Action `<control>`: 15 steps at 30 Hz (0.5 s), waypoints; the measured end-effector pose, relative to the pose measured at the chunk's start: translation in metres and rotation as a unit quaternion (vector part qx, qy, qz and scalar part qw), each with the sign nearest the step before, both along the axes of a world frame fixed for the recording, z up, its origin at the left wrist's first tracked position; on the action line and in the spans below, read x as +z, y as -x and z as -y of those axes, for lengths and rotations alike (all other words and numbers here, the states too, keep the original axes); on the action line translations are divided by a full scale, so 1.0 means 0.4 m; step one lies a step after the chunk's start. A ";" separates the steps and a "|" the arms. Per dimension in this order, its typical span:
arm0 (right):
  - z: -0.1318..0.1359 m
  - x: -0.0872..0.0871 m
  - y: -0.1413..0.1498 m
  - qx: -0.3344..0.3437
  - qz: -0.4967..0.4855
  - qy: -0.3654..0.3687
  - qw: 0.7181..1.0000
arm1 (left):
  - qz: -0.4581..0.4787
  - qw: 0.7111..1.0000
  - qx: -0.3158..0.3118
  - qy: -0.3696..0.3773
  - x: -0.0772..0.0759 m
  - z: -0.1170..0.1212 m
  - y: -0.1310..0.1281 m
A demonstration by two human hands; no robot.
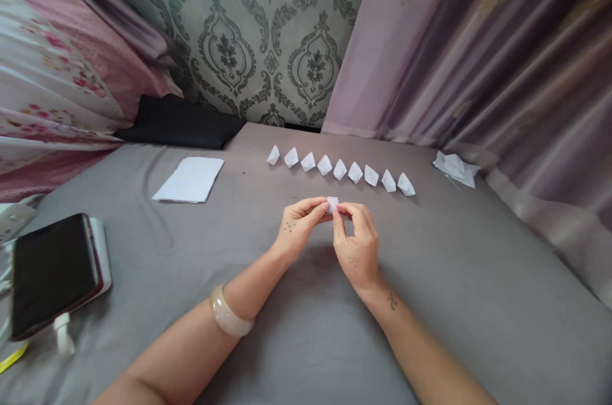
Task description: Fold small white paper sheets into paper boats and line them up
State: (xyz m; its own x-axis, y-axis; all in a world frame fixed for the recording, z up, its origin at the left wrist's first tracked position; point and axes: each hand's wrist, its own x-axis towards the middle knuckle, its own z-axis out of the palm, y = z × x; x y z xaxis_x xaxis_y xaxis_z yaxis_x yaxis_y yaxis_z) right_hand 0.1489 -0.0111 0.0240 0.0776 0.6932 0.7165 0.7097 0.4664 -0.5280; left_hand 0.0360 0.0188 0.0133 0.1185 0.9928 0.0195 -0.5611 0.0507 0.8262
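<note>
A small folded piece of white paper (333, 202) is pinched between both my hands, above the middle of the grey cloth. My left hand (302, 220) grips its left side with thumb and fingers. On the right side, my right hand (356, 236) holds it between thumb and forefinger. The fingers cover most of the paper's lower part, so its full shape is hidden. Just beyond the hands, a row of several folded white paper shapes (340, 169) runs from left to right. They look like little pointed boats.
A stack of white paper (189, 180) lies to the left. Paper scraps (454, 167) sit at the far right beside the curtain (421, 54). At the left edge rests a dark-screened phone (52, 274) with a white cable plug (63, 331). Black fabric (184, 123) lies at the back left.
</note>
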 end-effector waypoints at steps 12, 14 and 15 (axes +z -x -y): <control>0.000 -0.010 0.000 -0.004 0.022 -0.024 0.999 | -0.022 0.998 -0.030 -0.051 0.002 0.002 0.000; 0.000 -0.007 0.002 -0.007 0.005 -0.019 1.000 | -0.027 0.998 -0.029 -0.051 0.003 0.004 -0.001; -0.001 -0.007 0.002 -0.010 0.000 -0.016 1.000 | -0.031 0.998 -0.026 -0.050 0.003 0.004 -0.001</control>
State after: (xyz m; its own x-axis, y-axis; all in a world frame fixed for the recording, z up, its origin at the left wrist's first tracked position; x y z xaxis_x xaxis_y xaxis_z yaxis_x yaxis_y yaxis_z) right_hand 0.1480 -0.0109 0.0214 0.0925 0.6676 0.7388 0.7190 0.4685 -0.5133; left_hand 0.0365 0.0171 0.0146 0.1739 0.9788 0.1085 -0.5083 -0.0051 0.8612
